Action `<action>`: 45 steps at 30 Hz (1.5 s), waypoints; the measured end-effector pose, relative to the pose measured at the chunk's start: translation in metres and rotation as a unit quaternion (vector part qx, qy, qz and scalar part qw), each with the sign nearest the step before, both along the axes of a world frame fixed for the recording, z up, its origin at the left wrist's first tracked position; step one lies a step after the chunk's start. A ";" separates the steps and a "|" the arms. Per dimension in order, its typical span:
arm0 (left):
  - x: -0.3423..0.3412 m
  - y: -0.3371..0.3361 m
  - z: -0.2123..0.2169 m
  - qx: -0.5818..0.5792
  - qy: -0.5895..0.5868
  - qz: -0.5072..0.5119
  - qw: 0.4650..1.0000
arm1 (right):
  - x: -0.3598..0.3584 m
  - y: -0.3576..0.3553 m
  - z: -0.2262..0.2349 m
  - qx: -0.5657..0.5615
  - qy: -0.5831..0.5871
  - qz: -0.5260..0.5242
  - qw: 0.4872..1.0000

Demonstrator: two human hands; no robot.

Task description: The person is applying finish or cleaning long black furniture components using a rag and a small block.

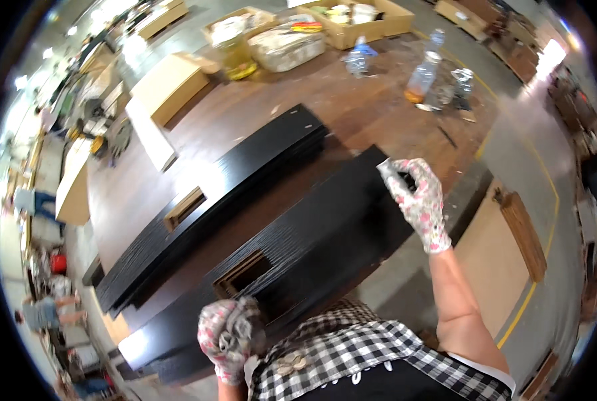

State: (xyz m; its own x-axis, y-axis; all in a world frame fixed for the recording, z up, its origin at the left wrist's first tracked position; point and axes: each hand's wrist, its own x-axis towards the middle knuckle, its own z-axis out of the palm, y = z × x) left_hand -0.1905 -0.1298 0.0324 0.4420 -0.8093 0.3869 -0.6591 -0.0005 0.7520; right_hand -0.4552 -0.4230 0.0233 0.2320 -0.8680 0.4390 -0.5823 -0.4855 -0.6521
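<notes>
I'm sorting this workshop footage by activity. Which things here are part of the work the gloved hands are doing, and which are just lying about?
In hand:
left hand, gloved, by the near black panel
right hand, gloved, raised over that panel
far black panel alongside

Lying about:
plastic bottles
cardboard boxes
tan boards
wooden plank on the floor

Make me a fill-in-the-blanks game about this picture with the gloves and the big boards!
1. Both hands wear flowery ___.
2. The right hand is raised over a long board painted ___.
3. The left hand is curled into a ___ close to the checked apron.
4. Each black board has a rectangular ___ cut in it.

Missing words: gloves; black; fist; hole
</notes>
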 end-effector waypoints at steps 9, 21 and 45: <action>0.069 0.051 -0.018 0.196 -0.218 0.129 0.947 | 0.170 0.075 -0.036 0.141 -0.233 0.145 0.951; 0.244 0.281 -0.028 0.212 -0.073 0.454 0.862 | 0.146 0.042 -0.082 0.140 -0.176 0.146 0.963; 0.222 0.230 -0.038 0.257 -0.296 0.289 0.873 | 0.158 0.059 -0.067 0.168 -0.262 0.157 0.937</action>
State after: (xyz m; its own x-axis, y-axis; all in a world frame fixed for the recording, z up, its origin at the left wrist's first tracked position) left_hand 0.0318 0.0999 -0.0057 0.6796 -0.6513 0.3376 -0.7105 -0.6989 0.0820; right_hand -0.2973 -0.3637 -0.0436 0.3288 -0.9022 0.2791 -0.0024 -0.2963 -0.9551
